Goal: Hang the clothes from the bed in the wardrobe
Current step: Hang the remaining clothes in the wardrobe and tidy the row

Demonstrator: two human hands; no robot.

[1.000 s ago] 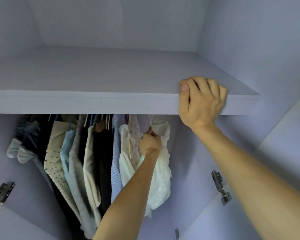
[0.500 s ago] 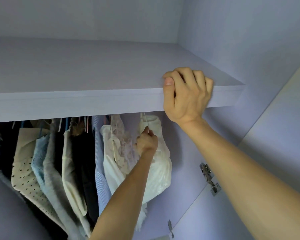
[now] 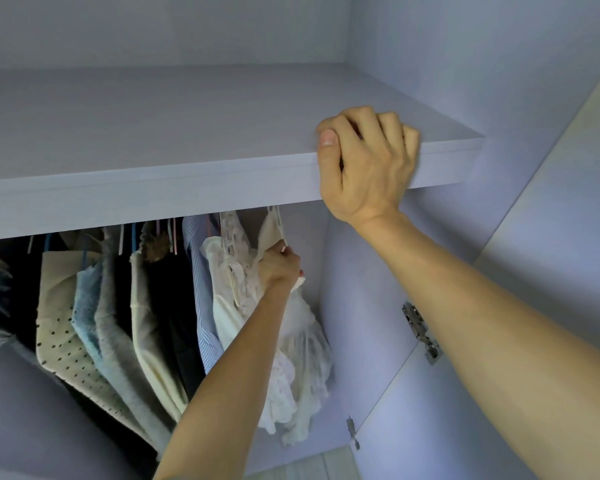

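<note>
I look up into the pale lilac wardrobe. Below its shelf [image 3: 194,188] hangs a row of clothes. At the right end of the row a white frilly garment [image 3: 302,348] hangs on a white hanger [image 3: 278,223]. My left hand [image 3: 278,268] reaches up under the shelf and grips this hanger and the garment's top. The rail and the hanger's hook are hidden behind the shelf. My right hand [image 3: 368,164] is curled over the front edge of the shelf, thumb on its face.
Left of the white garment hang a striped blue shirt [image 3: 205,306], dark clothes, a cream top [image 3: 153,327], a light blue knit [image 3: 90,306] and a dotted beige piece [image 3: 59,327]. The open door [image 3: 499,341] with metal hinges [image 3: 420,330] stands at the right.
The view has tilted and shifted, so the shelf looks slanted. My left hand has slid a little lower on the hanger. My right hand stays curled over the shelf edge.
</note>
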